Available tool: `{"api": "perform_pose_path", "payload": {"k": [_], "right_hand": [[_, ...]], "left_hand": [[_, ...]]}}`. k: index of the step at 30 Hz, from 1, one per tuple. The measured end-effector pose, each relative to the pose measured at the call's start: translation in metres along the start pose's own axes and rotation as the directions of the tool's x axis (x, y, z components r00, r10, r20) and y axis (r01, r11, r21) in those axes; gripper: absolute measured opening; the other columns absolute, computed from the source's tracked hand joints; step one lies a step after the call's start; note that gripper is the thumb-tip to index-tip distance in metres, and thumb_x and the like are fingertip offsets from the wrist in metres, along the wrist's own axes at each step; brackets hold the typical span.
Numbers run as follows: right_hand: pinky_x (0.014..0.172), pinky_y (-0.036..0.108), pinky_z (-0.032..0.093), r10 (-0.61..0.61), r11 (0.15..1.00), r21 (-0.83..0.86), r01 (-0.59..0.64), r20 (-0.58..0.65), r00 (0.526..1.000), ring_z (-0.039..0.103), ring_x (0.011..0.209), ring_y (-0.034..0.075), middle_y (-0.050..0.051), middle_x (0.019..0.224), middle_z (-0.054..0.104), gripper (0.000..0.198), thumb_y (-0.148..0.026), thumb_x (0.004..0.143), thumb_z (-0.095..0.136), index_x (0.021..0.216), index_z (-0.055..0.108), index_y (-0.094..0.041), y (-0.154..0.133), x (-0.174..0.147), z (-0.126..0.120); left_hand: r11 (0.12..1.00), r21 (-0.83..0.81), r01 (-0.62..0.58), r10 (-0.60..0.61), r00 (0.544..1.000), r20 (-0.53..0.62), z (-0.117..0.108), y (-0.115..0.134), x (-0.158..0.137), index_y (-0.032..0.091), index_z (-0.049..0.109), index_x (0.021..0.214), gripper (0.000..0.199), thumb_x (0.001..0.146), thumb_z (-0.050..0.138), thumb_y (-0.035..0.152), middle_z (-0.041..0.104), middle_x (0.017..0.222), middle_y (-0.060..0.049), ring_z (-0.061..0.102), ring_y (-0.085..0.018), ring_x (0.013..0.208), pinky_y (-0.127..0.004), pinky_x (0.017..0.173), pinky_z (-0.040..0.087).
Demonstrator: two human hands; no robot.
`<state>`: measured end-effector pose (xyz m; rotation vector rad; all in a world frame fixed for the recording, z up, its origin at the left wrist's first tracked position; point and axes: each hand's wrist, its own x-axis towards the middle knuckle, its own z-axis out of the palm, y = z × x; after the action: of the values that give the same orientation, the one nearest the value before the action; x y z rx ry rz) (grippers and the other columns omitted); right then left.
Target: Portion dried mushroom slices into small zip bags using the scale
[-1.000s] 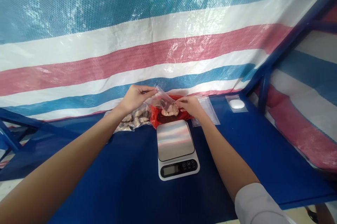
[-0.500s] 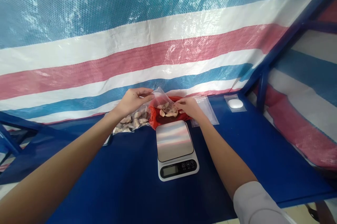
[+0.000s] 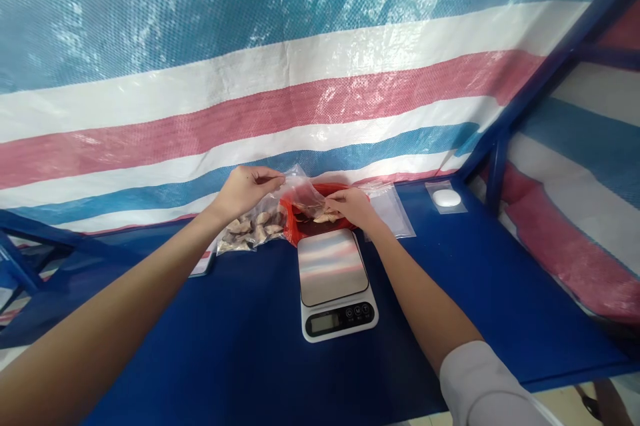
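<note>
My left hand [image 3: 250,187] pinches the top edge of a clear plastic bag [image 3: 303,187], held tilted over a red plastic bag [image 3: 294,229]. At the clear bag's lower right, my right hand [image 3: 353,206] has its fingers closed on the bag; whether they also grip a piece is hidden. Pale brown dried pieces [image 3: 327,217] show at the bag's lower end, within the red bag's opening. Just in front stands a white kitchen scale [image 3: 334,273] with a bare metal plate. Left of the red bag lies a filled clear bag [image 3: 245,234] of similar chunks.
Flat clear bags [image 3: 395,209] lie right of the red bag. Farther right, a white rounded object [image 3: 447,197] rests on a small clear packet. A phone-like object [image 3: 201,265] is partly under my left forearm. A striped tarp [image 3: 280,106] rises behind the blue table [image 3: 240,339].
My left hand has shifted slightly left with the clear bag's top. The pieces have moved lower and to the right, and my right hand has moved slightly left.
</note>
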<state>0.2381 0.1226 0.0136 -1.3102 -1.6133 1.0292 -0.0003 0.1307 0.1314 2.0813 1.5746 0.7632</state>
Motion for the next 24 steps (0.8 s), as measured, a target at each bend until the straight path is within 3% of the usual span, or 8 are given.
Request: {"api": "perform_pose_path", "payload": {"k": [7, 16, 24], "right_hand": [[0.066, 0.028, 0.061, 0.048, 0.984, 0.175, -0.046, -0.009, 0.999, 0.071, 0.066, 0.017, 0.004, 0.074, 0.076, 0.017, -0.027, 0.085, 0.064, 0.078, 0.077, -0.019, 0.006, 0.002, -0.011], [0.066, 0.030, 0.063, 0.091, 0.981, 0.176, -0.079, -0.061, 0.994, 0.073, 0.070, 0.019, 0.006, 0.084, 0.077, 0.016, -0.027, 0.084, 0.066, 0.087, 0.078, -0.017, 0.008, 0.003, -0.020], [0.068, 0.024, 0.062, 0.261, 0.878, 0.417, -0.234, -0.008, 0.965, 0.072, 0.074, 0.015, 0.005, 0.076, 0.075, 0.013, -0.024, 0.085, 0.067, 0.082, 0.077, -0.015, -0.004, -0.001, -0.014]], "left_hand": [[0.999, -0.016, -0.037, 0.037, 0.999, 0.011, 0.008, 0.009, 0.007, 0.020, 0.079, 0.088, 0.040, 0.076, 0.070, 0.057, 0.078, 0.084, -0.005, 0.070, -0.022, 0.078, -0.029, 0.073, 0.053], [0.996, -0.002, -0.084, 0.084, 0.996, 0.039, 0.021, 0.012, 0.013, 0.019, 0.079, 0.086, 0.038, 0.078, 0.066, 0.054, 0.078, 0.087, -0.006, 0.070, -0.023, 0.080, -0.030, 0.074, 0.052], [0.983, 0.082, -0.167, 0.169, 0.985, -0.022, 0.018, 0.003, 0.016, 0.020, 0.080, 0.089, 0.042, 0.083, 0.060, 0.056, 0.079, 0.093, -0.007, 0.069, -0.024, 0.082, -0.030, 0.075, 0.051]]}}
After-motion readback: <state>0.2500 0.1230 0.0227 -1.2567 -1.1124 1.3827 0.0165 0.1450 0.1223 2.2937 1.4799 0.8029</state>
